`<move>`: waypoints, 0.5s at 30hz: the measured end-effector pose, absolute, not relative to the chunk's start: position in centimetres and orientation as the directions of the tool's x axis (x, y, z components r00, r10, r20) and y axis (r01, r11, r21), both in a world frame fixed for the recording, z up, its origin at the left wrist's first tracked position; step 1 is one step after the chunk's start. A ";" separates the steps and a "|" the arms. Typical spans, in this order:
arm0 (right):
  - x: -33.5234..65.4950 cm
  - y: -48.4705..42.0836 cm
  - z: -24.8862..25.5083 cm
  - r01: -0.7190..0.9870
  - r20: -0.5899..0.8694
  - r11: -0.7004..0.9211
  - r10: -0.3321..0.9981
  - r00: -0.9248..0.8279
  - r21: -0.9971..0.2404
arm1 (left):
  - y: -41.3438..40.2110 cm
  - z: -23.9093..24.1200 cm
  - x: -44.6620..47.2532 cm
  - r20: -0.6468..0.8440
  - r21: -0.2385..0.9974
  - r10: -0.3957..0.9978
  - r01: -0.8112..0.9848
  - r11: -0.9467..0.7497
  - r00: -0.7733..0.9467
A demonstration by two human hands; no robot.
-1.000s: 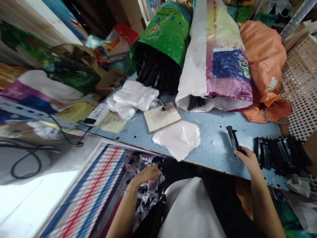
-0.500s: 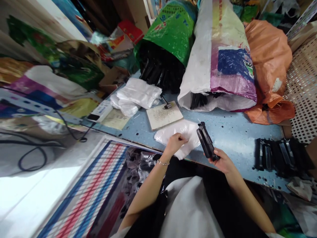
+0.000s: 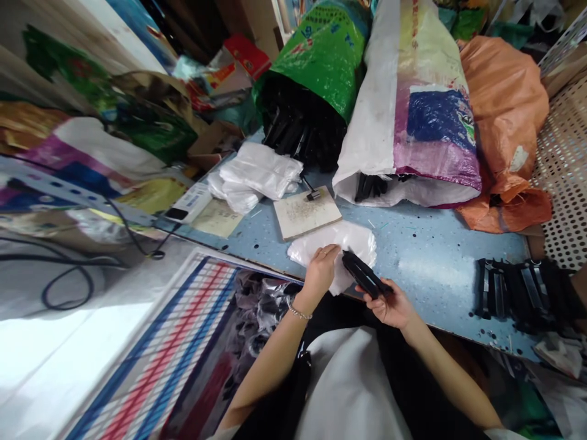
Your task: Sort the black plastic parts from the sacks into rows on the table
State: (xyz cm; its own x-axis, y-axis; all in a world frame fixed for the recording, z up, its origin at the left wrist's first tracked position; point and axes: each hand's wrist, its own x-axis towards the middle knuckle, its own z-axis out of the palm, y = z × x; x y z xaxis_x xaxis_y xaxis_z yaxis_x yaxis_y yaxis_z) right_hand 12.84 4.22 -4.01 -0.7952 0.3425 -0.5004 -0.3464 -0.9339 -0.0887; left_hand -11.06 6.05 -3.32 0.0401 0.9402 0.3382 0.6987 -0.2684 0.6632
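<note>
My right hand (image 3: 389,304) grips one end of a long black plastic part (image 3: 365,275) with a slot along it. The part is tilted, its far end pointing at my left hand (image 3: 322,269). My left hand's fingers are pinched together at the edge of a clear plastic bag (image 3: 343,244), which lies in a thin pile on the blue table. The tip of the black part is close to those fingers, over the bags; whether it is inside a bag's mouth I cannot make out.
A whitish board (image 3: 307,214) with a small metal-ended tool (image 3: 313,195) lies behind the bags. More folded bags (image 3: 261,171) are at its left. Black parts fill a green sack (image 3: 316,61) and a white-purple sack (image 3: 435,159). Several black parts (image 3: 509,290) lie at right.
My right hand has brought the black part leftward and tilted it towards my left hand. My left hand's fingers have turned up to meet its tip.
</note>
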 end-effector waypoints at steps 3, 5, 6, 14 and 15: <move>12.0 4.6 -3.9 -0.377 -0.494 -0.900 0.436 -0.752 -0.219 | 3.6 -1.4 -9.5 0.397 0.602 0.889 0.665 -0.441 0.230; 11.3 4.9 -3.5 -0.416 -0.493 -0.788 0.611 -0.620 -0.454 | 1.9 -0.3 -8.2 0.426 0.620 0.833 0.557 -0.552 0.352; 11.0 4.9 -3.1 -0.413 -0.483 -0.717 0.689 -0.541 -0.561 | 1.3 0.0 -7.7 0.438 0.636 0.808 0.500 -0.588 0.394; 11.2 2.2 1.5 0.042 -0.242 -0.266 0.784 -0.572 -0.963 | -0.9 1.7 -8.6 0.383 0.684 0.852 0.510 -0.521 0.357; 11.7 2.1 2.0 0.018 -0.237 -0.298 0.719 -0.653 -0.954 | -1.6 2.7 -10.0 0.346 0.701 0.876 0.528 -0.480 0.336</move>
